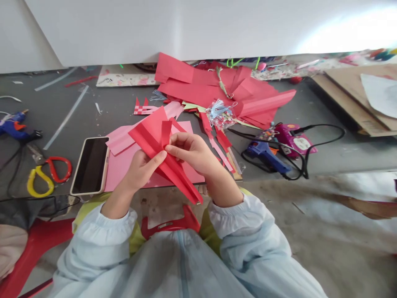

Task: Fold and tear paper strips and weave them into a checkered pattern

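Note:
A folded piece of red paper point(148, 131) is held tilted above the table's front edge, in both hands. My left hand point(140, 167) is closed on its left side, the thumb pressing on the paper near the middle. From the right, my right hand point(190, 151) pinches a narrow red strip point(166, 131) that stands up against the folded paper. Whether the strip is joined to the larger piece, I cannot tell. Beneath them lie pink paper sheets point(119, 169), partly covered by my hands.
To the left are a phone point(90, 165), scissors point(46, 174) with red and yellow handles and a blue glue gun point(14, 124). Red paper sheets point(198, 91) pile up behind. Another blue glue gun point(268, 155) with cables lies right, near cardboard point(344, 99).

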`<state>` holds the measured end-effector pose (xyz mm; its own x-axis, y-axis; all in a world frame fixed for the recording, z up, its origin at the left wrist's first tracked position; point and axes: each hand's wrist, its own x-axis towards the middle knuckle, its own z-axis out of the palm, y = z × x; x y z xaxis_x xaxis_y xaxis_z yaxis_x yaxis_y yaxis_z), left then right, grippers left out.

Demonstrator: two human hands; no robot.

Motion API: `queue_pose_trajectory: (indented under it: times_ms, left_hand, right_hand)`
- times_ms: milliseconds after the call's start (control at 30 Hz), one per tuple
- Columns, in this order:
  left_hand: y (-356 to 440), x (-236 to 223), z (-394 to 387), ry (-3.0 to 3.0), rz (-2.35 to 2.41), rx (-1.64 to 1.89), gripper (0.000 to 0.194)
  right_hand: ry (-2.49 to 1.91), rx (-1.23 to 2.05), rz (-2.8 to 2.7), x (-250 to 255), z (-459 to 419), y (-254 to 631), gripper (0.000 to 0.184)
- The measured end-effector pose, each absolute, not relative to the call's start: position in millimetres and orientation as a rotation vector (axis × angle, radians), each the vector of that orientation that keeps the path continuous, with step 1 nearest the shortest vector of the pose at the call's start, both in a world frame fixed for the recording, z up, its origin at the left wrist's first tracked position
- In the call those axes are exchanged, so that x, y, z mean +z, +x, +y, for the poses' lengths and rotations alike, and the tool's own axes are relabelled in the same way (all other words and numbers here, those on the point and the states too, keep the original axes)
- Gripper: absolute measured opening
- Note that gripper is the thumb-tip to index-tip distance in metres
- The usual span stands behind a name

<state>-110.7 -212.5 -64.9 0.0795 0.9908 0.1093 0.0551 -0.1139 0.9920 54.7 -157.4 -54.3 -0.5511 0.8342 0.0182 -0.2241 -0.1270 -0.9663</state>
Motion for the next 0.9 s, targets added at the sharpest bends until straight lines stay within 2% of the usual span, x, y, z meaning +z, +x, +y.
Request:
queue_pose_trajectory:
  times_ms: [133, 267, 900]
  left_hand:
    - [-109.0, -64.5, -214.5, 1.320, 1.099, 1.258, 0.028]
    - [-108.6, -63.8, -214.8, 1.304, 1.096, 1.285, 0.023]
    - [-107.7, -71.4, -216.0, 1.247, 1.164, 1.375, 0.029]
  right_hand:
    - [-0.765, 1.778, -1.343, -52.2, -159.5, 56.1, 0.028]
    - [-0.768, 1.814, -1.323, -50.9, -160.2, 56.9, 0.031]
    - [-0.668, 1.771, -1.262, -52.4, -162.3, 52.2, 0.038]
